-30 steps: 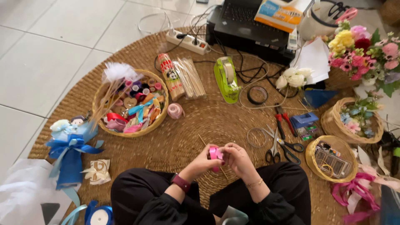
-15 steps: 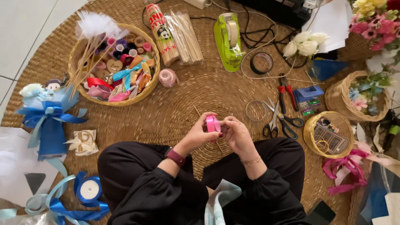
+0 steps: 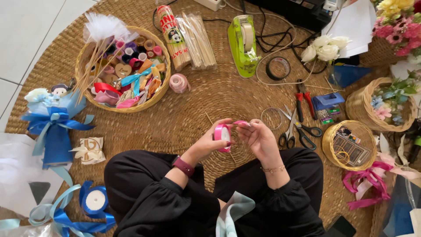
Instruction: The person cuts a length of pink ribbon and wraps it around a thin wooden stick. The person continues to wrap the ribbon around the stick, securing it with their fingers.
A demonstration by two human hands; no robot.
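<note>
I sit cross-legged on a round woven mat [image 3: 188,114]. My left hand [image 3: 209,141] grips a small roll of pink ribbon [image 3: 222,134], held upright over my lap. My right hand [image 3: 260,137] pinches the loose end of that pink ribbon [image 3: 241,123] just to the right of the roll. A dark red band sits on my left wrist [image 3: 183,166], a thin bracelet on my right.
A basket of ribbon rolls and sticks [image 3: 121,70] stands at left. Scissors [image 3: 291,127], red pliers [image 3: 302,98], a green tape dispenser [image 3: 244,44], skewer packs [image 3: 188,37] and small baskets [image 3: 348,144] lie around. Blue ribbon bundles [image 3: 55,131] sit at left.
The camera has dipped lower and closer. My hands stayed together on the pink roll, and the right hand has drawn out a short length of ribbon.
</note>
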